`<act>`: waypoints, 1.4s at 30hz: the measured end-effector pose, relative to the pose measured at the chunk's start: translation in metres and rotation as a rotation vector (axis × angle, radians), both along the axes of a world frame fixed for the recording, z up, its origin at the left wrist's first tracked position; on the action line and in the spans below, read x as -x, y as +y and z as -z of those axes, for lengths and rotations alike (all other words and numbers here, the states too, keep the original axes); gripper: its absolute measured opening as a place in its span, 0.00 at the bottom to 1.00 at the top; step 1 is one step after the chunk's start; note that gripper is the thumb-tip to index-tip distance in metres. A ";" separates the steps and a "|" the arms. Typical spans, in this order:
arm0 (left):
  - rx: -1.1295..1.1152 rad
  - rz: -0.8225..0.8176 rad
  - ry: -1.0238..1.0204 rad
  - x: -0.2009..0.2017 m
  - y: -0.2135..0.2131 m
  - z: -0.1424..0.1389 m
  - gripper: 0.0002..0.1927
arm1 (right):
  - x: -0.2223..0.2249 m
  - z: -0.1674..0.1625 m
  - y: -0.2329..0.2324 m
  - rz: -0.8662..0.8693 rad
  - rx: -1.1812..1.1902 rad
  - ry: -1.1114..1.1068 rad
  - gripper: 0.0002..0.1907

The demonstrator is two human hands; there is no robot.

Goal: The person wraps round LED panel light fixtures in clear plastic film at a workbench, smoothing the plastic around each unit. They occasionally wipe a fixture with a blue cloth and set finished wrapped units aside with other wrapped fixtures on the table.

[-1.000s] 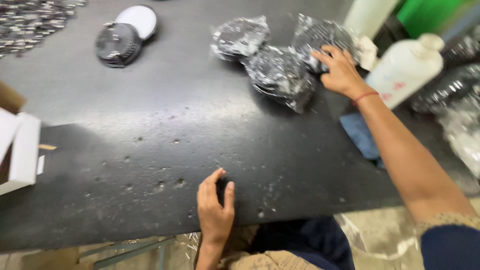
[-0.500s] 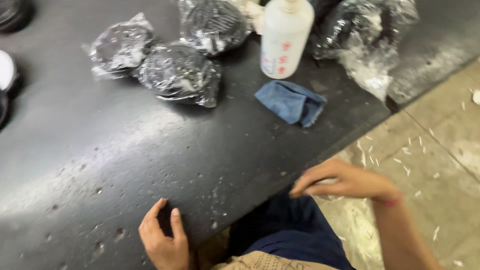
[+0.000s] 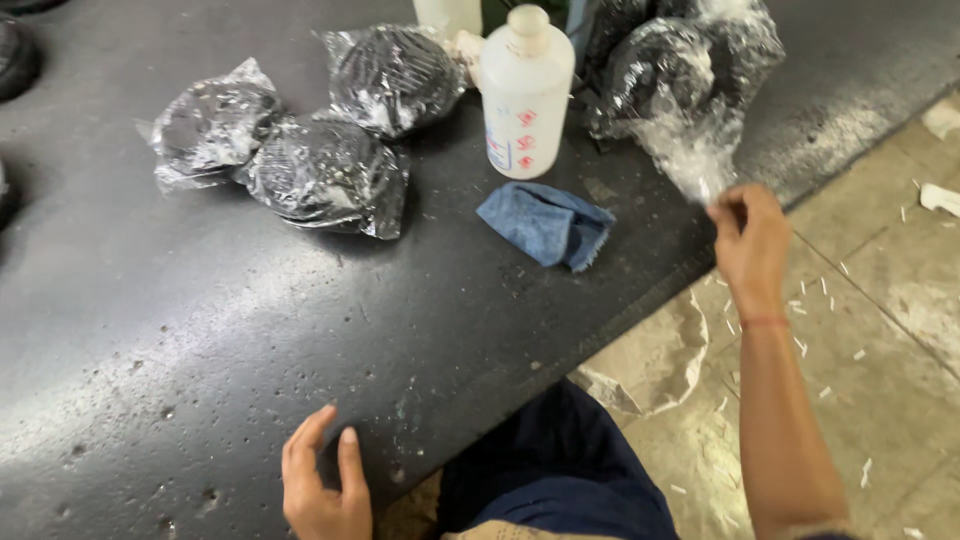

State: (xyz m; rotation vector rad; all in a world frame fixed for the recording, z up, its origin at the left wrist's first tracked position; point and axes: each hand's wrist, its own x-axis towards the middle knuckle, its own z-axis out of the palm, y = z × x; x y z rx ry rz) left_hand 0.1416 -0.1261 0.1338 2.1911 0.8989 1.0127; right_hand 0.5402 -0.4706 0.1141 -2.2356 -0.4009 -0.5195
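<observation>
My right hand [image 3: 752,238] is out past the table's right edge, with its fingers pinched on the loose tail of a clear plastic bag [image 3: 690,80] that holds a dark round part. My left hand [image 3: 322,490] rests flat on the near edge of the dark table [image 3: 200,330], fingers apart and holding nothing. A white plastic bottle [image 3: 525,95] stands upright left of that bag. In front of the bottle lies a crumpled blue cloth [image 3: 545,225].
Three more bagged dark parts [image 3: 325,175] lie in a cluster at the table's back left. Black round pieces [image 3: 15,60] sit at the far left edge. The concrete floor [image 3: 880,300] on the right is littered with white scraps and a torn plastic sheet [image 3: 655,360].
The view has swung right. My right hand left the bagged parts, dropped below the table edge, then rose to the bag's tail at the right. My left hand stayed on the edge.
</observation>
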 end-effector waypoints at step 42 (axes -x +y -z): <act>0.875 0.236 -0.407 -0.039 0.002 -0.032 0.10 | 0.177 -0.046 0.230 -1.144 -0.758 1.348 0.42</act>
